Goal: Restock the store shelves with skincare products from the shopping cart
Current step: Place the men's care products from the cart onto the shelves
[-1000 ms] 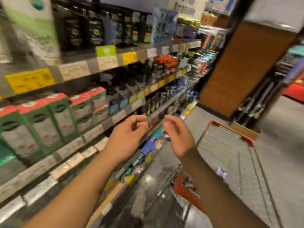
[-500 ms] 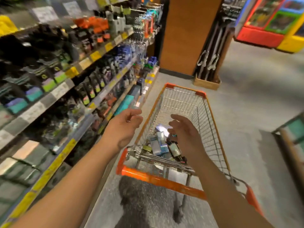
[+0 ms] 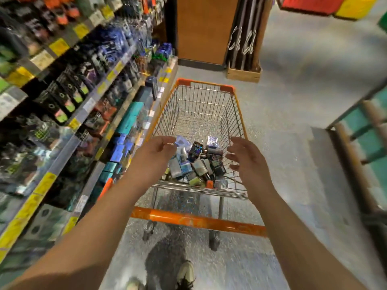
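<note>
Both hands were empty w/ fingers spread and a bit curled, palms facing each other, held well apart over the near end of the shopping cart (image 3: 234, 114). The left hand (image 3: 154, 156) hung by the cart's left wall; the right hand (image 3: 247, 160) hung by the right wall. The skincare products (image 3: 196, 162) lay in a messy pile on the cart floor, at the near end, right btwn the two hands and lower than them. So the pile was down and a little fwd from both hands. I think both were about as near; which was nearer I can't tell. The dark box (image 3: 195, 151) on top of the pile leaned up, its long side going from low-near to high-far, top end tipped a bit to the right. The other boxes pointed all diff ways, some flat, some tilted; too blurry to tell more. The far half of the cart held nothing. The store shelves (image 3: 88, 105) ran along the left side, just beside the cart. The orange handle (image 3: 199, 221) sat under the forearms. Next move prob is to reach down and grab a box or two.
</note>
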The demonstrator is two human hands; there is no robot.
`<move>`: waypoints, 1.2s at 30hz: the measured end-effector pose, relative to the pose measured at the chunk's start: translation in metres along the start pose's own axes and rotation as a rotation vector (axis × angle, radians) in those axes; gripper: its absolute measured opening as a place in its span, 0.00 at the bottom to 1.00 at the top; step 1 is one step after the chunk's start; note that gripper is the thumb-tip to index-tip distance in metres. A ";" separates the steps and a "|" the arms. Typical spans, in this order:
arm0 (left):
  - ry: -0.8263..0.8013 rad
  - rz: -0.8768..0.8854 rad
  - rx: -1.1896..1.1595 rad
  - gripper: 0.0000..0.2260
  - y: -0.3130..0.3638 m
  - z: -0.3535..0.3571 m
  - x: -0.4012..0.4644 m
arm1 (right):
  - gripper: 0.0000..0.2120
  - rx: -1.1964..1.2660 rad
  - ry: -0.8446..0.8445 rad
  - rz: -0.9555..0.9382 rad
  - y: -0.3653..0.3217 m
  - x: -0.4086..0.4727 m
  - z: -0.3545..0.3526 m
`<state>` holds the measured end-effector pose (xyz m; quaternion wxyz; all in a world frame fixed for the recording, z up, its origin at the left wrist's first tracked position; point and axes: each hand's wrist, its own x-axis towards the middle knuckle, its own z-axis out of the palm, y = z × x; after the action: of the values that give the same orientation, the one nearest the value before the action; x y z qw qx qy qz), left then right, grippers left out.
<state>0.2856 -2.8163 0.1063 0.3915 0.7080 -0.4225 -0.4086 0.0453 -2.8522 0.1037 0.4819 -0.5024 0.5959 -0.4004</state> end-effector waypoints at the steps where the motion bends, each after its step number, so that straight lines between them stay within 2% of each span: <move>1: 0.001 0.006 0.034 0.07 -0.004 0.004 -0.001 | 0.15 -0.013 0.003 0.016 0.005 -0.001 -0.003; 3: -0.043 0.012 0.162 0.06 -0.011 0.009 -0.009 | 0.17 -0.020 0.019 0.044 0.012 -0.006 -0.007; 5: -0.101 0.048 0.308 0.12 -0.019 0.013 -0.016 | 0.12 -0.082 0.010 0.022 0.019 -0.014 -0.009; 6: -0.124 0.069 0.370 0.15 -0.022 0.015 -0.020 | 0.12 -0.167 -0.015 0.006 0.024 -0.020 -0.009; 10: -0.249 0.097 0.692 0.29 -0.041 0.034 -0.034 | 0.31 -0.852 -0.174 -0.062 0.071 -0.043 0.001; 12: -0.338 0.079 0.819 0.32 -0.051 0.043 -0.040 | 0.36 -1.014 -0.203 -0.012 0.088 -0.049 0.006; 17: -0.437 0.104 0.955 0.35 -0.068 0.046 -0.036 | 0.31 -1.023 -0.233 0.011 0.086 -0.047 0.016; 25: -0.469 0.059 1.020 0.39 -0.067 0.049 -0.026 | 0.31 -1.094 -0.260 0.035 0.084 -0.038 0.020; 36: -0.474 0.083 1.005 0.34 -0.062 0.043 -0.004 | 0.29 -1.132 -0.291 0.039 0.075 -0.015 0.026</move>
<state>0.2622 -2.8015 0.0361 -0.0843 0.6791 -0.6695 -0.2889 0.0555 -2.8238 0.0289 0.2224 -0.7203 0.6540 0.0626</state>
